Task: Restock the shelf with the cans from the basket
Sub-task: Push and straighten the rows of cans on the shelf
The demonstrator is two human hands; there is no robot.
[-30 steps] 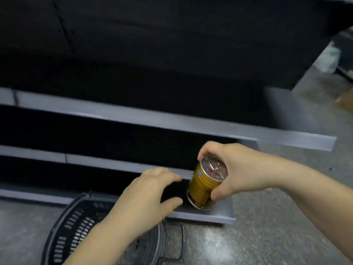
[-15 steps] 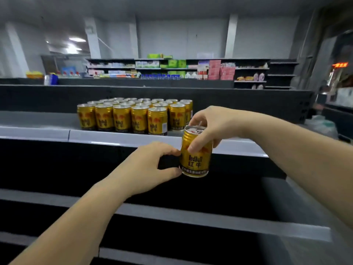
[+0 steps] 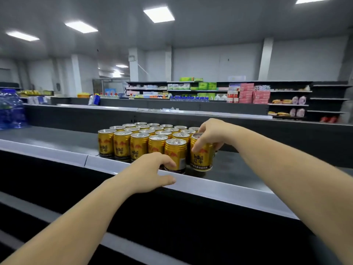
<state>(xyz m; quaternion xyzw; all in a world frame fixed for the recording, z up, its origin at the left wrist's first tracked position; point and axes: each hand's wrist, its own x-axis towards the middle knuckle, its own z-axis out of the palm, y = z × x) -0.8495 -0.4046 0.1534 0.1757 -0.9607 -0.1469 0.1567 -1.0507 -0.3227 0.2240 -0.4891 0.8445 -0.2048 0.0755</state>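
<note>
Shop floor under white ceiling panels (image 3: pixel 159 14); far shelving (image 3: pixel 210 90) along the back wall carries green, pink and red boxes. Nearer, a long dark shelf (image 3: pixel 248 196) with a pale front strip runs across the view, lower shelves below it. On its left end, blue water jugs (image 3: pixel 10 109), partly cut off by the frame edge.

Block of gold cans (image 3: pixel 145 138) stands upright in rows on the shelf top, packed touching.

Right hand (image 3: pixel 210 134) comes from the right, fingers curled over the rim of one gold can (image 3: pixel 201 155), gripping it from above. Can sits upright at the right end of the front row, just beside its neighbour, base on or just above the shelf; cannot tell which.

Left hand (image 3: pixel 150 171) rests at the front strip, fingers loosely spread, holding nothing, fingertips near the front-row can.
</note>
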